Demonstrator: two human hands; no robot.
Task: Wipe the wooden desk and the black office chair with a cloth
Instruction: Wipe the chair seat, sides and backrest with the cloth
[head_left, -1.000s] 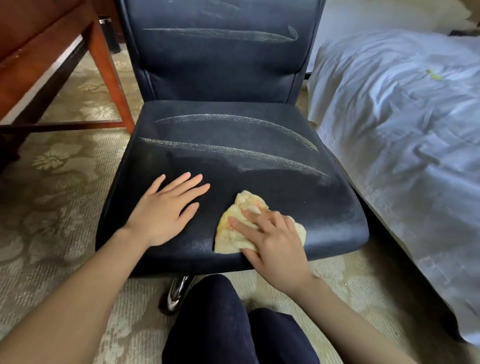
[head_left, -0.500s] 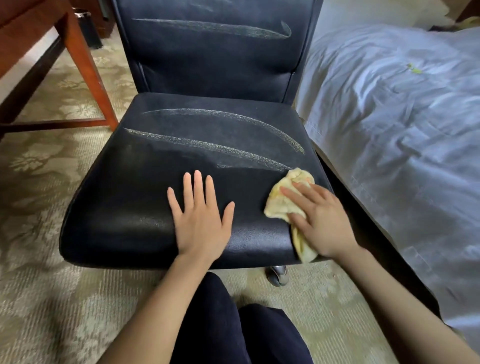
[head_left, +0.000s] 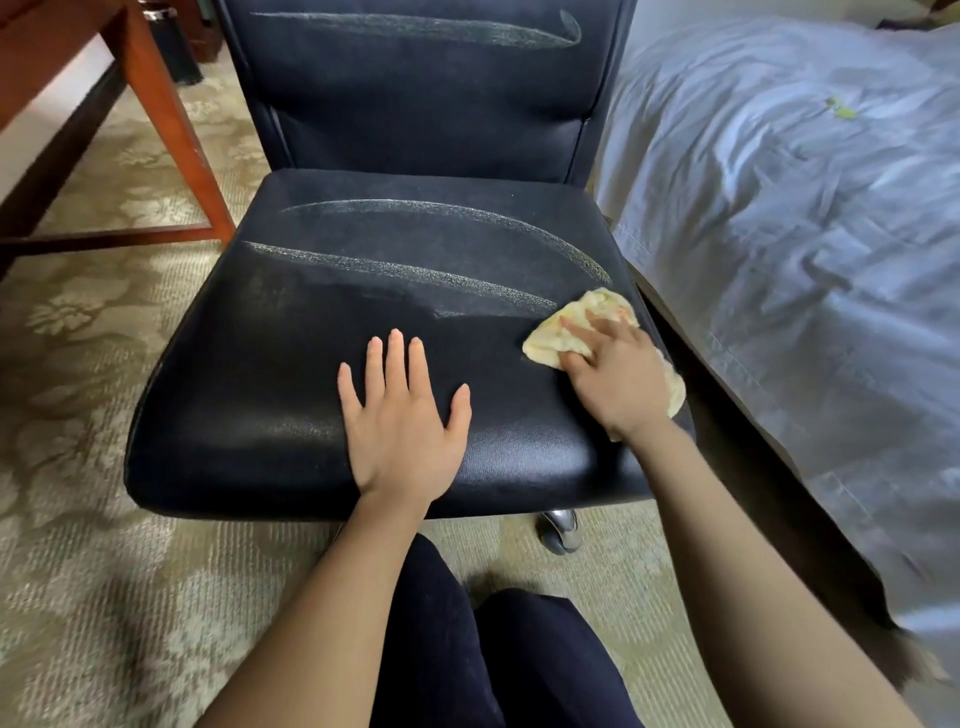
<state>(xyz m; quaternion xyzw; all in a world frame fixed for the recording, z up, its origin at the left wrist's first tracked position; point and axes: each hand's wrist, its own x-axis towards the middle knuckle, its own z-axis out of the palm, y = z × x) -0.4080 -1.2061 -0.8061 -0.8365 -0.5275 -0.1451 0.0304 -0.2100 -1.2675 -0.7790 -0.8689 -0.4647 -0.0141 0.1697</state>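
Note:
The black office chair (head_left: 291, 395) fills the middle of the view, its seat and backrest streaked with pale dusty arcs. My left hand (head_left: 402, 415) lies flat and spread on the front middle of the seat, holding nothing. My right hand (head_left: 618, 374) presses a crumpled yellow cloth (head_left: 563, 332) onto the seat near its right edge, fingers on top of the cloth. Part of the cloth sticks out past my wrist. The wooden desk (head_left: 78, 62) shows only as a corner and a leg at the upper left.
A bed with a pale blue-white sheet (head_left: 805, 249) runs close along the chair's right side. Patterned beige carpet (head_left: 93, 571) surrounds the chair. A chair caster (head_left: 561, 530) shows under the seat front. My dark-clad knees (head_left: 498, 649) are just before the seat.
My right hand slid the cloth from the front middle of the seat across to its right edge and slightly farther back. My left hand shifted rightward to the front middle, still flat.

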